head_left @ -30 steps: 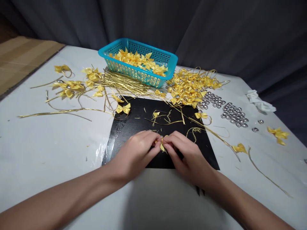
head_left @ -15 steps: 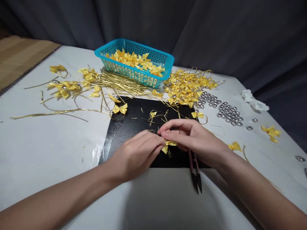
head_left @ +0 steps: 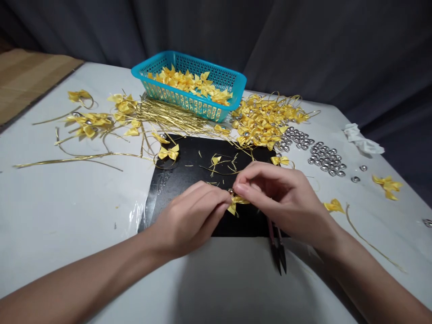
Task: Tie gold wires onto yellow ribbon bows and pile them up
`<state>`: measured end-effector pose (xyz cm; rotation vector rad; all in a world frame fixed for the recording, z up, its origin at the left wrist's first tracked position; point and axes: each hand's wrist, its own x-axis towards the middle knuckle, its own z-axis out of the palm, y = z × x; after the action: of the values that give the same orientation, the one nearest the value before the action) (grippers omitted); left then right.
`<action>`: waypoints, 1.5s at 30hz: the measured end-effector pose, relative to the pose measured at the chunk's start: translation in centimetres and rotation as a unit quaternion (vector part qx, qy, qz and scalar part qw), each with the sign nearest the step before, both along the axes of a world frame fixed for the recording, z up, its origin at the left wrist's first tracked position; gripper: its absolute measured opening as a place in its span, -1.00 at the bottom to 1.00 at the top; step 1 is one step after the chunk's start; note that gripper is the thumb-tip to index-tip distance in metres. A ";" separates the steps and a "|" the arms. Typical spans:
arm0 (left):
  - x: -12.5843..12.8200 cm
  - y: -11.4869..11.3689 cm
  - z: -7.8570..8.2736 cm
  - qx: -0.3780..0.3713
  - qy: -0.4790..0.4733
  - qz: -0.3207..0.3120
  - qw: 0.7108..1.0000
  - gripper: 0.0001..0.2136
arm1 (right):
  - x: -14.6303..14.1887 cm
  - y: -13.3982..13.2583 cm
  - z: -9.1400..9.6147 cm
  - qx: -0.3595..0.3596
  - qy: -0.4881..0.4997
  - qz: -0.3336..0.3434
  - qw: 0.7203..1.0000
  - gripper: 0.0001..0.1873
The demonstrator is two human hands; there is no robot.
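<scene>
A yellow ribbon bow (head_left: 233, 208) is held low over the black mat (head_left: 189, 193), with a small shiny metal bead (head_left: 231, 191) at its middle. My left hand (head_left: 197, 216) is closed, its thumb and fingers pinching the bow's left side. From the right, my right hand (head_left: 283, 193) bends over the bow, thumb and forefinger pressed together beside the bead. What lies between those fingertips is hidden. Thread snips (head_left: 278, 254) lie partly beneath my right hand, blades pointing towards me past the mat's near edge.
A blue basket (head_left: 189, 96) of yellow bows stands at the back. Before it lies a bundle of gold ties (head_left: 168, 116). Finished-looking bows (head_left: 259, 119) are heaped right of it, beside silver beads (head_left: 326, 158). More bows (head_left: 89, 122) lie left. A crumpled white tissue (head_left: 362, 139) sits far right.
My right hand has shifted slightly right, and its fingertips have drawn apart from my left hand's. The metal bead on the bow now shows between them.
</scene>
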<state>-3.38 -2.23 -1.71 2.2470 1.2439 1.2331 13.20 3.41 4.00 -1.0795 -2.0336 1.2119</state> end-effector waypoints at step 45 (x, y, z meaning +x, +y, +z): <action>0.1 -0.2 0.3 0.014 -0.021 -0.001 1.000 -0.86 | -0.6 -1.4 0.0 -0.067 0.081 0.026 0.994 -0.87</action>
<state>-3.25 -2.48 -1.40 2.2290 1.2153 1.2968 12.55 1.96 4.00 -0.9594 -1.8902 1.4314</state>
